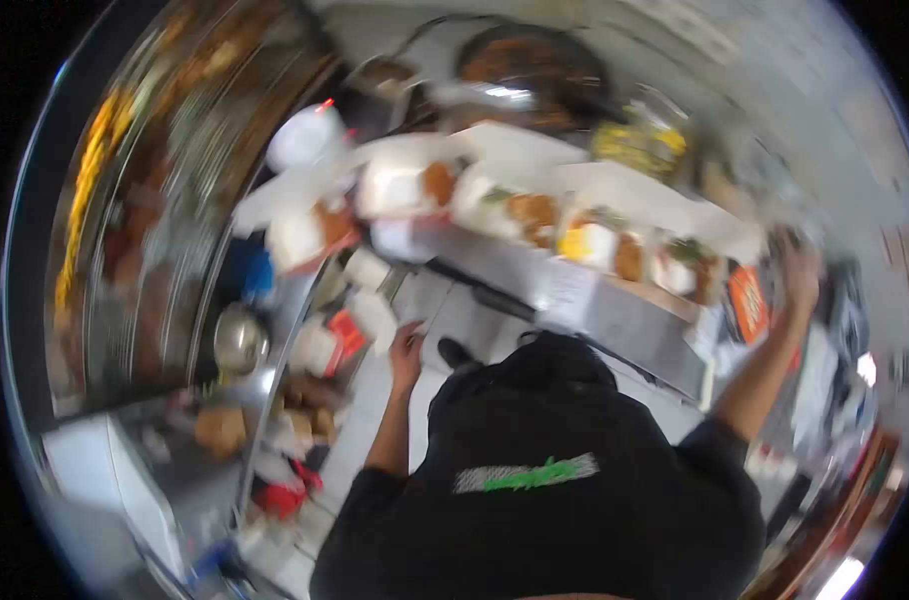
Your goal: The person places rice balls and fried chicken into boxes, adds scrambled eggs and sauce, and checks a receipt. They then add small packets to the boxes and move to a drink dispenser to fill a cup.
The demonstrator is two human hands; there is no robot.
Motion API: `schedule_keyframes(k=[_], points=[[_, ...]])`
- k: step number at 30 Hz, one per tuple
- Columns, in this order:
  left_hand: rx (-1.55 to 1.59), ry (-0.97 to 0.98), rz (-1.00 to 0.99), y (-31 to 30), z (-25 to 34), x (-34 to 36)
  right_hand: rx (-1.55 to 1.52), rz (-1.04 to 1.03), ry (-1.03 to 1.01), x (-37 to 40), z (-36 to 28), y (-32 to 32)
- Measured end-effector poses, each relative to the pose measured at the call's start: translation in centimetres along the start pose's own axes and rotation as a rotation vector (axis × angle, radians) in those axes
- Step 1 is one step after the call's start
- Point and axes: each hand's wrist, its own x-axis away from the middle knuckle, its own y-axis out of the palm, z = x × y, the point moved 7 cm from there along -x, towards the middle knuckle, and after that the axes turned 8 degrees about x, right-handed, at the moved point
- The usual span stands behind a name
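Observation:
Several open white boxes with food stand in a curved row on the counter (475, 245). One box near the right end (673, 272) holds something white, greens and a brown piece. My right hand (799, 270) reaches out at the far right, past the row, beside an orange packet (748, 303); blur hides its fingers and whatever they touch. My left hand (407, 352) hangs in front of the counter, over the floor, near white containers (372, 318). Its fingers look slightly spread, with nothing seen between them.
A large dark pan (533, 70) and a jar with yellow pieces (643, 140) stand behind the boxes. On the left are a glass display case (165, 210), a metal bowl (241, 340) and a lower shelf with packaging. Tiled floor (360, 440) lies below.

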Motion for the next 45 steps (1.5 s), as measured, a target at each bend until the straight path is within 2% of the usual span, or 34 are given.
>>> schedule_keyframes(k=[1,2,3,4,5,6,7,8,9,11,13,15,18,21,22,23,25,28,31,32,34,36,37,38,39,41,42,45], points=[[-0.066,0.003,-0.03,0.4,2.2,-0.3,0.007,0.049,-0.066,3.3,-5.0,0.6],[0.05,-0.012,-0.053,1.4,3.9,-0.5,0.374,0.205,-0.625,5.8,-7.1,4.2],[0.229,-0.096,-0.151,2.8,3.7,-1.1,0.088,-0.052,-0.53,8.3,-10.6,7.5],[0.441,-0.146,-0.237,4.7,6.7,-1.2,-0.188,-0.262,-0.374,10.9,-14.0,10.9],[0.656,-0.197,-0.338,6.7,11.0,-0.9,-0.215,-0.403,-0.641,14.6,-19.4,14.3],[0.819,-0.291,-0.37,7.5,13.9,-0.5,-0.265,-0.586,-0.711,17.5,-24.6,17.4],[0.979,-0.388,-0.408,8.0,16.4,-0.2,-0.255,-0.559,-0.752,19.6,-26.6,20.4],[1.136,-0.491,-0.446,8.3,17.4,0.0,-0.27,-0.641,-0.763,21.1,-28.6,23.3],[1.064,-0.459,-0.412,7.3,16.0,-0.8,-0.286,-0.72,-0.775,21.8,-30.6,25.3],[0.914,-0.408,-0.342,4.9,10.7,-2.8,-0.494,-0.795,-0.586,21.0,-33.1,26.2],[0.934,-0.375,-0.217,1.8,6.9,-5.0,-0.784,-0.923,-0.349,20.2,-34.5,27.9],[0.939,-0.335,-0.104,-1.6,6.1,-6.4,-1.148,-1.08,-0.047,19.6,-34.2,30.6],[0.92,-0.201,0.071,-7.3,8.4,-8.8,-1.664,-1.152,0.026,18.9,-35.8,32.7],[0.93,-0.029,0.276,-13.7,9.7,-10.7,-1.307,-1.013,-0.163,16.4,-36.2,36.1],[0.967,0.011,0.335,-16.1,9.7,-11.6,-1.325,-0.934,-0.077,17.0,-38.4,34.8],[0.889,0.061,0.284,-17.9,9.4,-13.1,-1.351,-0.931,-0.057,17.3,-39.7,34.3],[0.823,0.09,0.425,-19.7,12.7,-13.6,-1.402,-0.925,-0.026,17.2,-41.5,33.8],[0.263,0.388,0.563,-24.0,12.7,-17.9,-1.236,-0.812,-0.036,14.9,-41.6,36.0],[-0.517,0.54,0.607,-23.9,14.8,-21.5,-1.227,-0.881,0.05,14.4,-42.5,36.8],[-0.627,0.515,0.701,-22.7,16.3,-20.6,-1.321,-0.944,0.034,14.8,-42.7,37.1],[-0.601,0.618,0.58,-18.1,19.8,-17.5,-1.523,-1.069,-0.021,15.4,-43.9,37.9],[-0.103,0.508,0.186,-12.1,17.2,-16.4,-1.472,-1.157,-0.083,17.8,-43.9,37.7],[0.051,0.327,0.063,-9.7,17.5,-15.0,-1.444,-1.201,-0.109,19.5,-43.6,37.3],[0.204,0.139,-0.061,-7.7,17.7,-13.4,-1.135,-1.106,-0.247,20.8,-43.0,36.5],[0.271,0.082,-0.053,-6.8,16.2,-12.6,-0.819,-1.012,-0.365,22.0,-42.3,35.7],[0.411,-0.013,-0.039,-5.4,13.4,-12.2,-0.466,-0.797,-0.696,23.0,-41.9,35.2],[0.393,-0.04,-0.024,-5.3,12.7,-11.9,-0.497,-0.778,-0.689,23.3,-41.4,34.4],[0.354,-0.007,-0.073,-4.7,11.2,-12.1,-0.738,-1.019,-0.372,23.2,-38.1,35.7]])
